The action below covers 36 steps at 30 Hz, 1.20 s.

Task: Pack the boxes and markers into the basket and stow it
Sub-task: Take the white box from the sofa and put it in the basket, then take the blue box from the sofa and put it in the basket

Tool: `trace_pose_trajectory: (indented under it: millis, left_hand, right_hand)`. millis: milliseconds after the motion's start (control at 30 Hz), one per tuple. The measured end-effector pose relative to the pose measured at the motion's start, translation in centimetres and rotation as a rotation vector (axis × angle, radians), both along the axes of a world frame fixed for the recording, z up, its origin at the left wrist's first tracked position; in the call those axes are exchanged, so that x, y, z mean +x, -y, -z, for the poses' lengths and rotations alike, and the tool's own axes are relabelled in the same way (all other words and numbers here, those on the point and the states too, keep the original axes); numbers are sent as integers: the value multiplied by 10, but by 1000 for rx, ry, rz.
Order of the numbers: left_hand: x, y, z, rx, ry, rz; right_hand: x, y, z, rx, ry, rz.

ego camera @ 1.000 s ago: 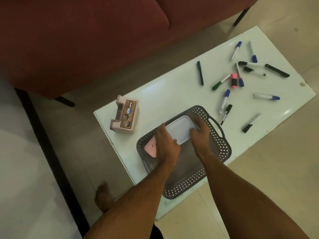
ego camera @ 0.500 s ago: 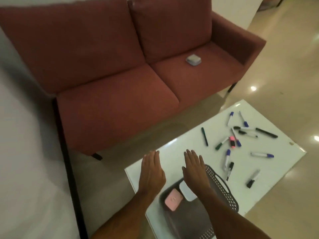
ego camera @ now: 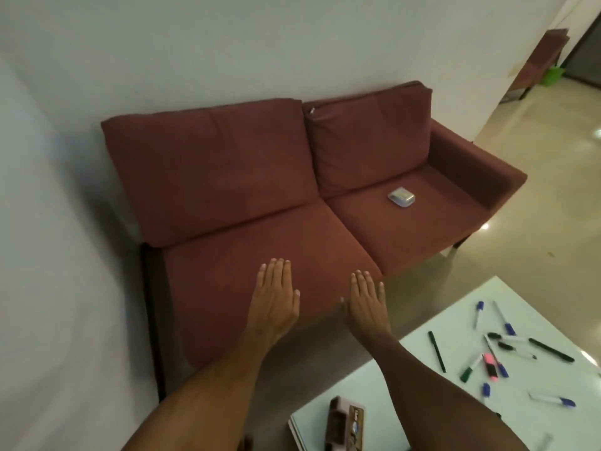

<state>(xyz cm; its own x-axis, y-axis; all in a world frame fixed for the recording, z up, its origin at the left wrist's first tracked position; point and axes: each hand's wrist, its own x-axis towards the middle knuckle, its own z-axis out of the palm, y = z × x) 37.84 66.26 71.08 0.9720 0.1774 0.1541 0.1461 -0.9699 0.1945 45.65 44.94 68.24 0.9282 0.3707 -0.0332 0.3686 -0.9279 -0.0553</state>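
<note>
My left hand (ego camera: 274,297) and my right hand (ego camera: 367,301) are both stretched out flat, fingers straight, holding nothing, in front of the red sofa's left seat cushion. A small grey box (ego camera: 401,197) lies on the sofa's right seat cushion. Several markers (ego camera: 487,359) lie scattered on the white table (ego camera: 455,323) at the lower right, among them a pink highlighter (ego camera: 489,366) and a dark green pen (ego camera: 436,351). A pink box with a label (ego camera: 344,429) sits at the table's near left corner. The basket is out of the frame.
The red two-seat sofa (ego camera: 260,196) stands against a white wall. Shiny tiled floor (ego camera: 536,196) runs to the right of it. A white panel (ego camera: 48,255) fills the left side. A green object (ego camera: 553,74) sits far back at the upper right.
The view has tilted up from the table to the sofa. Both hands let go of the white box in the basket and reached forward, open, towards the sofa.
</note>
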Motion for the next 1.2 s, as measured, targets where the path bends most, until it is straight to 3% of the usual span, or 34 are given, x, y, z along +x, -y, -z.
trace_pose_trajectory:
  millis: [167, 400, 833, 1200]
  left_hand:
    - [48, -65, -24, 10, -15, -20]
    - [120, -95, -38, 55, -17, -9]
    - [329, -73, -44, 55, 44, 29]
    - [529, 16, -32, -41, -2, -4]
  right_hand:
    - [43, -61, -20, 46, -34, 19]
    - [110, -91, -41, 79, -25, 84]
    - [303, -63, -47, 137, -12, 173]
    - [504, 22, -43, 89, -45, 205]
